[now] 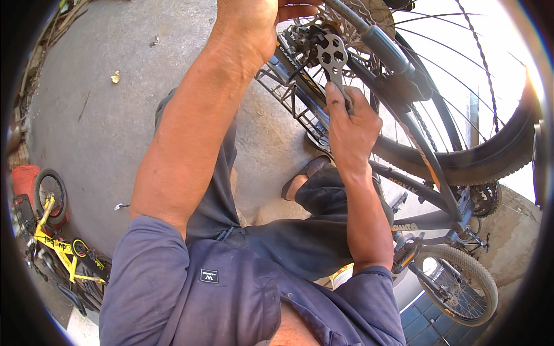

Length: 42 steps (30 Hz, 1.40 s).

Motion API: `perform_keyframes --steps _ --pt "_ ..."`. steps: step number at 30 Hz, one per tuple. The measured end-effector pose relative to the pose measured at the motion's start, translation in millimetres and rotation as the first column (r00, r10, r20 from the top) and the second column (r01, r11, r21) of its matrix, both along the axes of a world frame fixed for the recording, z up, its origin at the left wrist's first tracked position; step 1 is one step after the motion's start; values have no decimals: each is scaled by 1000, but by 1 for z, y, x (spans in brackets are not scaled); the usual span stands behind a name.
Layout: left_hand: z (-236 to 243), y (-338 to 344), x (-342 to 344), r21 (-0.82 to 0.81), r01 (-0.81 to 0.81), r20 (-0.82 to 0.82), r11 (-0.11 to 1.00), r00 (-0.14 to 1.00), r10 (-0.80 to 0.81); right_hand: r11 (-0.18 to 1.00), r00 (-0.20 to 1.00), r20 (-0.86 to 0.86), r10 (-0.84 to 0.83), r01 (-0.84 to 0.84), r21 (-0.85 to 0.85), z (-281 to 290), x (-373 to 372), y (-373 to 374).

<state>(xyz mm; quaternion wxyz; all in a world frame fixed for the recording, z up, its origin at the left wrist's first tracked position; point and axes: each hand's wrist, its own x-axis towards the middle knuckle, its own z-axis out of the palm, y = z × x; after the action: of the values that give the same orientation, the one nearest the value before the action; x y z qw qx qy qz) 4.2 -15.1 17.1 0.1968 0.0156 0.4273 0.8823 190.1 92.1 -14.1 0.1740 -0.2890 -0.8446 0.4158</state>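
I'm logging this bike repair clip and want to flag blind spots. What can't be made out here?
Head view:
- Left hand: fingertips cut off by the top edge, so its grip is unclear.
- Flat multi-hole wrench: the right hand covers its handle.
- Hub fastener: hidden behind the wrench head.
- Rear wheel: spokes washed out by glare.
- Yellow small bike: distorted at the rim.

1 head-worn fisheye view, looking steeply down, close over both forearms, facing a bicycle wheel [461, 115] and concrete floor [104, 115].
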Motion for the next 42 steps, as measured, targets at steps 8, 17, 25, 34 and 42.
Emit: perform_keyframes --steps 8,17,25,34,42 --pt "1 1 0 24 -16 6 1000 1000 16 998 974 -220 47 -56 -32 -28 1 -4" --pt "-2 -1 -1 24 23 -26 999 999 -23 995 997 -71 -22 15 -95 -43 -13 -14" --pt "3 -1 2 1 5 20 1000 1000 -5 977 996 -87 4 -22 -214 -60 -25 -21" --pt "4 0 2 -20 8 26 1000 1000 -7 1000 1000 -1 26 -26 9 -57 -24 -7" --pt "6 0 4 -16 -2 32 1000 999 3 996 999 -10 -40 41 85 -29 -12 -4"
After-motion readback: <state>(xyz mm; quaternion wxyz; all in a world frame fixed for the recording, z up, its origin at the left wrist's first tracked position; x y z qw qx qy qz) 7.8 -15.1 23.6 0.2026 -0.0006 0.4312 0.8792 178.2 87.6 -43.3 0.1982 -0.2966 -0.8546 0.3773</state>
